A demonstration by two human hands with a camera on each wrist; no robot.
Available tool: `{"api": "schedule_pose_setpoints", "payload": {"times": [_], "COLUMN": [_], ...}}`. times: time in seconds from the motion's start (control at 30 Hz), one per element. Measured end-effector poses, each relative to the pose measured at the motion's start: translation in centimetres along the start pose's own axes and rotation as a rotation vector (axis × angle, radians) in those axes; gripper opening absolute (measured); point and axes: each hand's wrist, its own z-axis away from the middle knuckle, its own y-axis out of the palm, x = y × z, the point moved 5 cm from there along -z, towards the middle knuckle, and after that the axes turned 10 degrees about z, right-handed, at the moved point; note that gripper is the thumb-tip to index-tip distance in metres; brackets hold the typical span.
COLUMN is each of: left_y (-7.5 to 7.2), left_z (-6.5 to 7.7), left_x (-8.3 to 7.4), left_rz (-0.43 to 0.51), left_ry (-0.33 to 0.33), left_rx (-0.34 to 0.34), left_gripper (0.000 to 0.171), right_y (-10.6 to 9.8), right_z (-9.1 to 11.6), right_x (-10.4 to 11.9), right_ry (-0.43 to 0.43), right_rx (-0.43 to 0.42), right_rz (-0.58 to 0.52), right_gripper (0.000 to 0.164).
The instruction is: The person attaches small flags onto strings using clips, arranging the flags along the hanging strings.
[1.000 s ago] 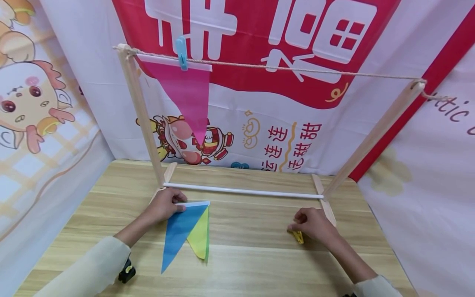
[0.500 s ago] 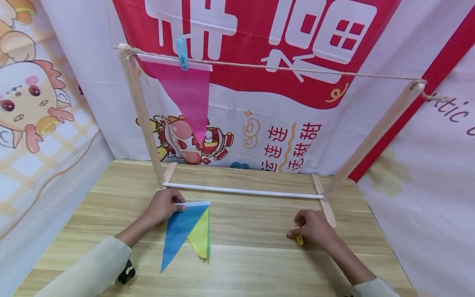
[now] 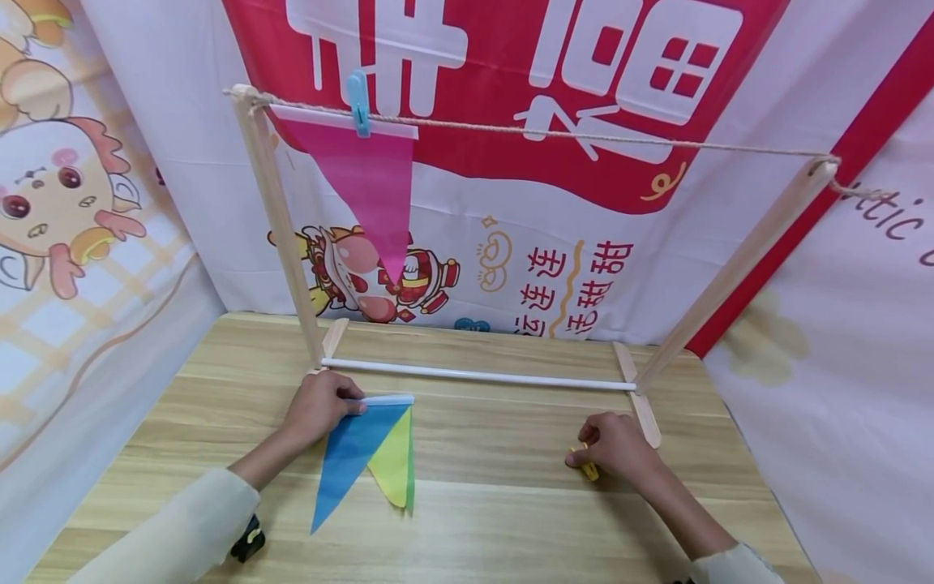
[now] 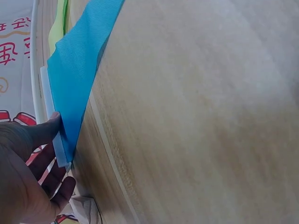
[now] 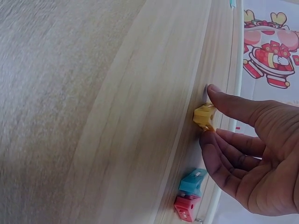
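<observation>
In the head view my left hand (image 3: 319,407) pinches the white top strip of a blue triangular pennant (image 3: 350,454) at its left end. Behind the blue one, yellow and green pennant pieces (image 3: 392,470) stick out to the right. My right hand (image 3: 622,448) holds a small yellow clothespin (image 5: 204,116) between thumb and fingertips, low over the wooden table. Above, a pink pennant (image 3: 368,178) hangs from a string (image 3: 547,131), held by a light blue clothespin (image 3: 358,105).
Two wooden posts (image 3: 276,219) carry the string, joined below by a white rod (image 3: 474,375). A teal clothespin (image 5: 192,182) and a red clothespin (image 5: 186,208) lie by the right hand. Printed cloth hangs behind the table (image 3: 496,519).
My right thumb has shifted down along the yellow clothespin, and the hand has dropped slightly. The blue pennant's lower tip has drifted a little left; the left hand has barely moved.
</observation>
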Motion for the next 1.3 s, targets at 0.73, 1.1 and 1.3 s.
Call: {"api": "schedule_pose_setpoints", "payload": {"times": [0.73,1.1,1.3], "left_y": [-0.7,-1.0,-1.2], "left_z": [0.3,0.4,0.3], "left_x": [-0.9,-1.4,-1.7], "left_rz": [0.132,0.224,0.238], "left_ry": [-0.078,-0.111,-0.062], "left_rx": [0.082,0.097,0.083], "left_gripper": [0.004,0.014,0.019], "right_y": [-0.4,-0.5,-0.7], "right_z": [-0.4,-0.4,-0.3], "right_x": [0.3,0.4,0.8], "right_ry": [0.007,-0.070,-0.105], "right_rx": [0.112,0.202,0.222], "right_rz": [-0.033,-0.094,-0.095], "right_gripper": [0.037,0.028,0.026]}}
